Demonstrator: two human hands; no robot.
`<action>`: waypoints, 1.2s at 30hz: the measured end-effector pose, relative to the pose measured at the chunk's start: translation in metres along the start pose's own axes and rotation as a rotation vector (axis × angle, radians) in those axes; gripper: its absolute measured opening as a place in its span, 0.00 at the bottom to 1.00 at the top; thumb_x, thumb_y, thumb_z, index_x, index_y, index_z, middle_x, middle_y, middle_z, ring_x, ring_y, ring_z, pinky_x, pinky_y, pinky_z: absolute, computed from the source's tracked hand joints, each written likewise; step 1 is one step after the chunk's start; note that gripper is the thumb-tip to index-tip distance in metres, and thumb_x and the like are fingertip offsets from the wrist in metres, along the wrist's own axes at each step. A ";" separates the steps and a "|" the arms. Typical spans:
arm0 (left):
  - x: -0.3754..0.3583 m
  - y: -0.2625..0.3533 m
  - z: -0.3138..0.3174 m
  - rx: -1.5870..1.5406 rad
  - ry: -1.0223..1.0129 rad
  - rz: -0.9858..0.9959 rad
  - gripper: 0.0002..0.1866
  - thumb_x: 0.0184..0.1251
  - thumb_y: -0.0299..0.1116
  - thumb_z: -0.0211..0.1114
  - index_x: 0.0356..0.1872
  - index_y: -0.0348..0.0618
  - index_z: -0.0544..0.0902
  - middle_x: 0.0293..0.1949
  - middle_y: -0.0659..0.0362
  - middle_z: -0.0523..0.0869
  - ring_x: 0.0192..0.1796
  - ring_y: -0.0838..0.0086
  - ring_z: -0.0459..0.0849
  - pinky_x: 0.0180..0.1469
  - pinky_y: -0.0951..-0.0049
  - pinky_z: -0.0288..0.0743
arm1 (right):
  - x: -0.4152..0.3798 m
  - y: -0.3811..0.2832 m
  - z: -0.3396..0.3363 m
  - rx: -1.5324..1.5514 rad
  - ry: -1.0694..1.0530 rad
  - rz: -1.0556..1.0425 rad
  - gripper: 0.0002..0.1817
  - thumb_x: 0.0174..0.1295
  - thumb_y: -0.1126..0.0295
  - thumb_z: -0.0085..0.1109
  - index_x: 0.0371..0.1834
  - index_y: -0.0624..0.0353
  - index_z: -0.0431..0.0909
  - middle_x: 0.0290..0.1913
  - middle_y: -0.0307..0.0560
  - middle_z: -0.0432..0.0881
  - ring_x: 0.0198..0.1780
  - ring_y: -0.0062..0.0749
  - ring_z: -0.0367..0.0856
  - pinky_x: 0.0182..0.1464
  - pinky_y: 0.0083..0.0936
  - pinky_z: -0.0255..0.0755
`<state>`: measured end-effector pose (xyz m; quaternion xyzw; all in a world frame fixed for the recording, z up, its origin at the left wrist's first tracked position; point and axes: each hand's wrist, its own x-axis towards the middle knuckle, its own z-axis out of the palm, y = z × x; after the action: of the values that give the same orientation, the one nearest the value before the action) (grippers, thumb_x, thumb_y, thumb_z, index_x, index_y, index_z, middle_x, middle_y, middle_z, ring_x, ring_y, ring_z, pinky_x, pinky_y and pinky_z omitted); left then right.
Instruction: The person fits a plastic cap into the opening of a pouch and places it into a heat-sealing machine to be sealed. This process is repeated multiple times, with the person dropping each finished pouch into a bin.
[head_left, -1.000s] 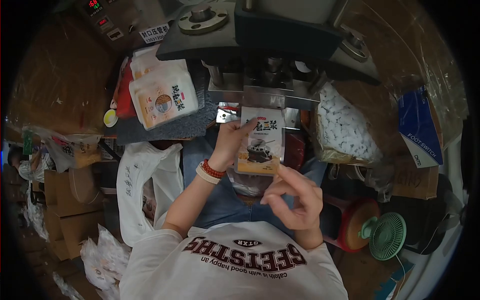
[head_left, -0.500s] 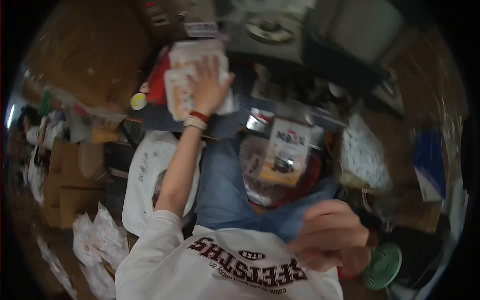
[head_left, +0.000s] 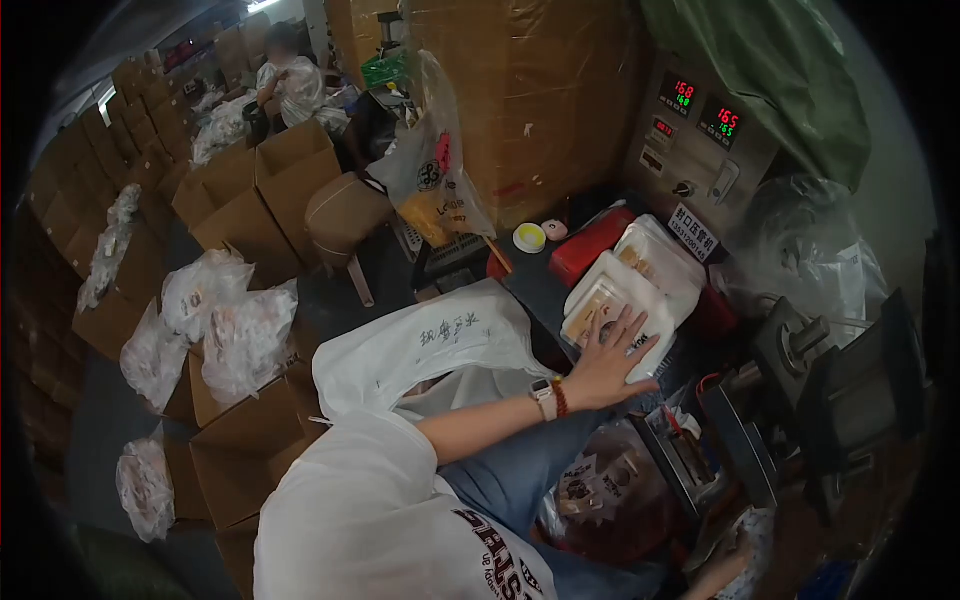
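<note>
My left hand (head_left: 607, 362) lies flat with its fingers spread on a stack of white and orange printed pouches (head_left: 655, 268). A watch and a reddish-brown bracelet circle that wrist. The pouches rest on a dark ledge beside a red package (head_left: 592, 245). At the lower right edge, my right hand (head_left: 742, 553) is beside a clear bag with white patterned contents (head_left: 755, 530); its fingers are too hidden to make out. Between my legs sits a clear-lined container (head_left: 610, 505) holding printed pouches.
A metal machine panel (head_left: 690, 130) shows red and green digits. Dark machine parts (head_left: 835, 370) stand at right. A white sack (head_left: 425, 345) lies beside my left arm. Cardboard boxes (head_left: 250, 450), plastic-wrapped bundles (head_left: 245, 330) and a stool (head_left: 345, 215) fill the left. Another person (head_left: 295, 85) sits far back.
My view has swung left, bringing the boxes and digit panel into sight. My left hand stays on the pouches. The right hand has moved from before my chest out to the right.
</note>
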<state>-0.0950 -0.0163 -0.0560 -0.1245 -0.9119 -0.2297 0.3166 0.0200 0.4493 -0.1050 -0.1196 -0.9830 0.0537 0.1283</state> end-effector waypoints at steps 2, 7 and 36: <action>-0.042 -0.013 0.006 0.059 -0.197 0.138 0.32 0.67 0.52 0.58 0.70 0.51 0.66 0.72 0.48 0.59 0.76 0.51 0.51 0.72 0.39 0.41 | -0.004 0.018 0.018 0.158 0.196 -0.028 0.16 0.66 0.73 0.55 0.55 0.65 0.77 0.49 0.58 0.79 0.53 0.49 0.78 0.54 0.41 0.72; -0.061 -0.028 -0.007 -0.001 -0.227 0.401 0.31 0.53 0.28 0.65 0.63 0.48 0.72 0.63 0.53 0.74 0.67 0.54 0.69 0.68 0.58 0.67 | -0.024 -0.026 -0.024 0.410 0.390 0.102 0.18 0.70 0.69 0.53 0.60 0.65 0.71 0.50 0.55 0.79 0.49 0.39 0.79 0.50 0.32 0.73; -0.057 0.075 -0.067 -0.826 -0.463 0.338 0.20 0.45 0.18 0.61 0.42 0.42 0.87 0.39 0.55 0.88 0.40 0.63 0.88 0.42 0.70 0.81 | -0.091 -0.231 -0.103 1.115 0.138 -0.324 0.19 0.38 0.75 0.76 0.37 0.62 0.84 0.37 0.46 0.81 0.39 0.36 0.75 0.43 0.26 0.69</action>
<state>0.0116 0.0107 -0.0207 -0.4329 -0.7582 -0.4835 0.0630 0.0818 0.2113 0.0041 0.1145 -0.8014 0.5348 0.2420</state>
